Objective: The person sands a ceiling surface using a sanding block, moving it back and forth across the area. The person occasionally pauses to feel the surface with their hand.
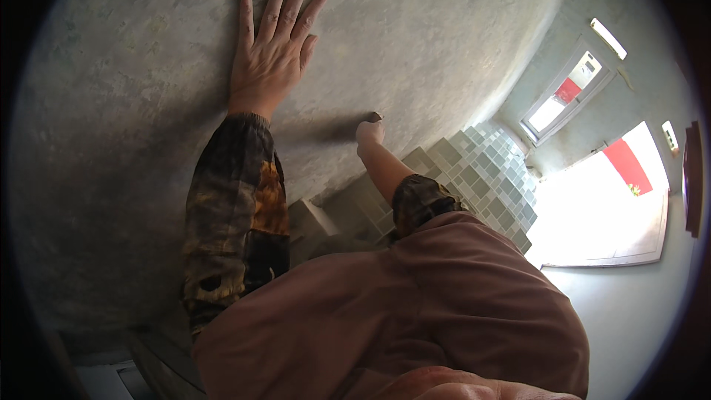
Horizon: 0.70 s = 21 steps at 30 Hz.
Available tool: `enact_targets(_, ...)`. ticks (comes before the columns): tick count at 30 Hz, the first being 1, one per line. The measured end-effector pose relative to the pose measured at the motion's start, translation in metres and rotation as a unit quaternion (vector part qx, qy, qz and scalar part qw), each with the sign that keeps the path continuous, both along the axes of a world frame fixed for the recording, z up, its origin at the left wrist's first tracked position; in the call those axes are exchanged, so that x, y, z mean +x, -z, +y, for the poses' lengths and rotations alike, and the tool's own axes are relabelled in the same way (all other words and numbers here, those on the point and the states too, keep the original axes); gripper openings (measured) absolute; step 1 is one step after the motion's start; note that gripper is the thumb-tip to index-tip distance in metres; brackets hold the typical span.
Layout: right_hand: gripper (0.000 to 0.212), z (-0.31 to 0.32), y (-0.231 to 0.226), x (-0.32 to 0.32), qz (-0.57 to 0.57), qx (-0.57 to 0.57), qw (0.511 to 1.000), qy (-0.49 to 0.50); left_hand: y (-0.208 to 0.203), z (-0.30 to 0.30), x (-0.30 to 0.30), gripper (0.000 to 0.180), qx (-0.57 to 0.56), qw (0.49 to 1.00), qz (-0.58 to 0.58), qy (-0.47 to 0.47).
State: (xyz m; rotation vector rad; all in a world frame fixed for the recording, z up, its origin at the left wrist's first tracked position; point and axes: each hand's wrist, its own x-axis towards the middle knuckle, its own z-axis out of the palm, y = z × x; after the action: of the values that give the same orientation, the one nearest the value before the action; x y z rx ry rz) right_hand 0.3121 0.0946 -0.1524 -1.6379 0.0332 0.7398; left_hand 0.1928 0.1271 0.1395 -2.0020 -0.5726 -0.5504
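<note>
My left hand (272, 55) lies flat against a grey, mottled plaster wall (415, 37), fingers stretched out and a little apart, with nothing in it. Lower and to the right, my right hand (369, 135) is closed close to the same wall. A small dark tip (376, 116) sticks out above its fingers; the rest of that thing is hidden in the grip, so its kind cannot be told. Both forearms are in patterned dark sleeves (235, 207), and a brown cloth (400, 304) covers my front.
Beyond my right arm runs a floor of grey-green tiles (485, 170). A narrow framed window (566, 92) and a bright doorway (600, 207) stand at the right. A pale block-like edge (317, 218) lies at the wall's foot; dark boards (159, 359) show at lower left.
</note>
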Motion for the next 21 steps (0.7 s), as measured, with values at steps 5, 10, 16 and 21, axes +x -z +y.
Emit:
enact_targets(5,0.054,0.003,-0.008,-0.003,0.026,0.017,0.998,0.06,0.001,0.0,0.0,0.059,0.008,1.0,-0.004,0.005)
enact_targets(10,0.048,-0.004,-0.026,-0.005,-0.02,-0.01,0.999,0.036,0.001,0.001,0.0,0.059,-0.001,1.0,-0.002,0.001)
enact_targets(16,0.046,-0.009,-0.027,0.008,0.04,0.038,0.996,0.063,0.0,0.001,0.0,0.06,-0.003,1.0,-0.001,0.007)
enact_targets(21,0.044,0.0,-0.027,-0.002,-0.045,0.0,0.995,0.091,0.001,0.002,0.001,0.06,0.005,1.0,-0.008,0.011)
